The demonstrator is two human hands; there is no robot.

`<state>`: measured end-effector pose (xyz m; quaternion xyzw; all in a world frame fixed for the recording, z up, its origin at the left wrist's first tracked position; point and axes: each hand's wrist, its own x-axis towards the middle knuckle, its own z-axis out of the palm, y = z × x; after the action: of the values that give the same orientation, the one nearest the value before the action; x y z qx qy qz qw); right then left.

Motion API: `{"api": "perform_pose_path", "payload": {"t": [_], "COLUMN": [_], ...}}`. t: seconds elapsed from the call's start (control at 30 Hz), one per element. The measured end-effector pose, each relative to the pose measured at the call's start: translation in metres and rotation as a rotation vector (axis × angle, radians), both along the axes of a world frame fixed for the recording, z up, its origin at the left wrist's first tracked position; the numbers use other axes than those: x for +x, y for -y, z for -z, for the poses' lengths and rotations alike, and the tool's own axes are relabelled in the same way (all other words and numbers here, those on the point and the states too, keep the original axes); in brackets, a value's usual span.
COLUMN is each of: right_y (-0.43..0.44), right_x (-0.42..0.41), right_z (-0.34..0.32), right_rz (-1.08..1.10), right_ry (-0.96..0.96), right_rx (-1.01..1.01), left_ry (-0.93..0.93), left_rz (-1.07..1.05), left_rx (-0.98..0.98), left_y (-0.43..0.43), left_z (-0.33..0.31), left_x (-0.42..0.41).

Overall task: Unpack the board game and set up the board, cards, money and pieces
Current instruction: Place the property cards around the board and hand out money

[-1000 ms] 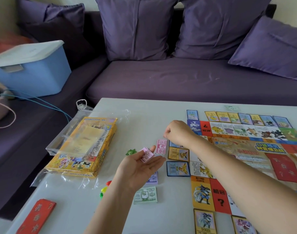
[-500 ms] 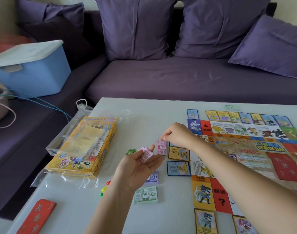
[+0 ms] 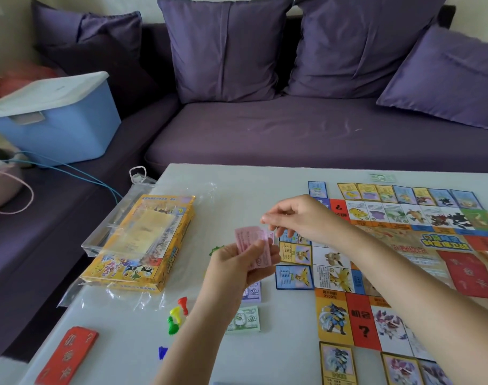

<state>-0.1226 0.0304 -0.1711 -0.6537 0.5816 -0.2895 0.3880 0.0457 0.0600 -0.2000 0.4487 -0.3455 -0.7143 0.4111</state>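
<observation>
My left hand is raised over the white table and grips a small fan of pink money notes. My right hand hovers at the fan's upper right, thumb and fingertips pinching the top edge of a pink note. The board lies unfolded on the right, ringed by picture cards. Under my left hand lie a purple 5000 stack and a green 2000 stack. Red, yellow and green pawns and a blue pawn lie to their left.
The yellow game box sits in clear plastic wrap at the table's left edge, beside a clear case. A red card deck lies at the near left corner. A blue storage bin stands on the purple sofa.
My right hand has carried its pink note left onto the notes in my left hand. My left hand has lifted, and its thumb now clamps a bigger fan.
</observation>
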Motion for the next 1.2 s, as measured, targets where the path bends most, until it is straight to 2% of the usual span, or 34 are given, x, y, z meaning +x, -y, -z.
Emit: {"api": "perform_pose_path", "payload": {"t": [0.07, 0.2, 0.47, 0.67, 0.9, 1.07, 1.2], "right_y": [-0.011, -0.034, -0.067, -0.08, -0.042, 0.006, 0.04], "right_x": [-0.004, -0.021, -0.059, -0.107, -0.197, -0.25, -0.276], "right_z": [-0.007, -0.021, -0.03, -0.027, -0.013, -0.008, -0.004], "right_rz": [-0.03, -0.061, -0.057, 0.113, 0.544, 0.671, 0.735], "right_ry": [0.019, 0.131, -0.05, -0.017, 0.086, 0.024, 0.003], "right_rx": [0.006, 0.037, 0.136, 0.136, -0.001, -0.042, 0.019], "left_ry": [0.13, 0.256, 0.386, 0.284, 0.163, 0.166, 0.286], "left_rz": [0.033, 0.063, 0.193, 0.216, 0.212, 0.162, 0.219], "left_rx": [-0.105, -0.211, -0.325, -0.223, -0.156, -0.141, -0.154], "left_y": [-0.011, -0.027, -0.041, -0.031, 0.035, 0.092, 0.123], "left_z": [-0.005, -0.011, -0.01, -0.023, -0.04, -0.041, -0.042], "left_x": [-0.004, -0.019, -0.047, -0.089, -0.147, -0.194, -0.225]}}
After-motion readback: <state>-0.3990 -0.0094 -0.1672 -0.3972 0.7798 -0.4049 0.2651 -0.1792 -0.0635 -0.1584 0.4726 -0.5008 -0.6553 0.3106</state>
